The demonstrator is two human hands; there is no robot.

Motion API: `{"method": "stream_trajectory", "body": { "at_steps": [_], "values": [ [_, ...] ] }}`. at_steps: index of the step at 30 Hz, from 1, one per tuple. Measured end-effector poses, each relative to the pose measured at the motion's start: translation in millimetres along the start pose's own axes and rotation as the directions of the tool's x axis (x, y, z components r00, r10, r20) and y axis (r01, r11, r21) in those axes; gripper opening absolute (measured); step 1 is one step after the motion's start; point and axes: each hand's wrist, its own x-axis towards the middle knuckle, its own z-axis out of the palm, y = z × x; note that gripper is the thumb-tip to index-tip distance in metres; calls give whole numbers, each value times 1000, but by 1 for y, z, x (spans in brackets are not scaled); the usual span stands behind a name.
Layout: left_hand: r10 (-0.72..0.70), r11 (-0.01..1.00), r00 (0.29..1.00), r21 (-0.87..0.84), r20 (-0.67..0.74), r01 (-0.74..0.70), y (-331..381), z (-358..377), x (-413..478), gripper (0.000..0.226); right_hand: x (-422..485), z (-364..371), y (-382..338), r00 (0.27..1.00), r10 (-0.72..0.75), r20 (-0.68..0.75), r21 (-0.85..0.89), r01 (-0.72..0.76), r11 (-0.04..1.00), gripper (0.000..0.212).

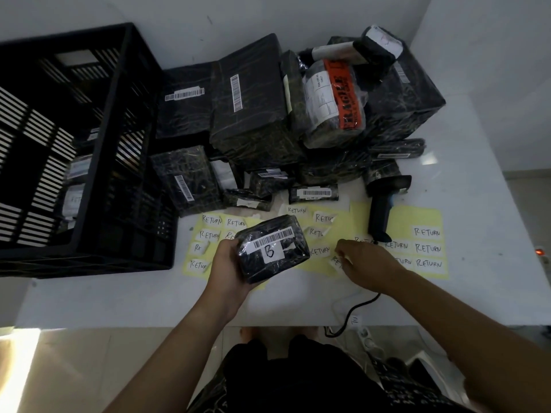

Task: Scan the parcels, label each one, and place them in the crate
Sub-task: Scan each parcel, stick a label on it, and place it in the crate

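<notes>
table [298,305]: white, being shared by the crate, the pile and the sheets; its near strip is being left bare.
crate [98,174]: black and slatted, being kept at the table's left end; wrapped packets [73,201] with white labels are being glimpsed through its slats.
pile [253,108]: black-wrapped, barcoded parcels are being kept stacked at the back, right of the crate; one is being flagged by an orange FRAGILE strip.
sheets [399,216]: yellow, being kept flat in front of the pile, dotted with white stickers handwritten RETURN.
scanner [383,201]: black, being left lying on the right sheet, with its cable [354,311] being trailed off the near edge.
parcel [272,248]: small, black, barcoded, marked B; being held above the sheets, outside the crate.
left hand [228,263]: the parcel's left end is being gripped by it.
right hand [366,263]: being held over the sheets with fingertips down at a sticker [337,261]; whether that is being pinched cannot be told.
</notes>
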Motion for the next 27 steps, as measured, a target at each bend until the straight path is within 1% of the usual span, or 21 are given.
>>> {"method": "stream_trajectory", "body": {
  "at_steps": [2,4,5,6,8,10,12,14,16,18,22,24,27],
  "values": [
    [-6,1000,1000,1,8,6,-1,0,0,46,-2,-4,1,999,20,43,45,-22,999,10],
    [-12,1000,1000,13,9,12,-2,0,1,46,-5,-9,-1,996,54,75,135,-64,989,10],
    [-17,1000,1000,23,8,17,-1,1,1,46,-8,-12,-3,995,72,63,190,-83,978,8],
    [-23,999,1000,30,6,23,0,0,1,46,-10,-16,-7,995,94,27,248,-97,964,6],
    [-34,999,999,41,3,34,3,-2,2,46,-17,-27,-17,982,167,-91,369,-123,921,8],
    [-41,997,999,58,8,40,5,-5,3,45,-25,-40,-29,945,266,-193,488,-143,861,9],
    [-43,995,999,88,12,42,8,-9,4,44,-31,-54,-44,908,332,-257,588,-125,799,10],
    [-40,992,999,124,11,39,11,-13,6,41,-34,-68,-61,890,347,-296,649,-79,757,13],
    [-27,989,1000,147,6,26,13,-18,7,39,-35,-83,-79,887,333,-320,673,-35,739,12],
    [-14,986,1000,166,-1,14,14,-24,8,42,-33,-96,-98,897,298,-327,667,-4,745,14],
    [-31,984,1000,173,3,30,22,-33,4,52,-24,-115,-139,940,133,-313,568,74,820,18],
    [-36,981,999,193,24,30,28,-37,-1,51,-21,-119,-158,951,66,-302,507,101,856,15],
    [-45,970,998,241,50,31,36,-46,-6,48,-18,-124,-181,966,-13,-259,470,137,872,11]
  ]
}}
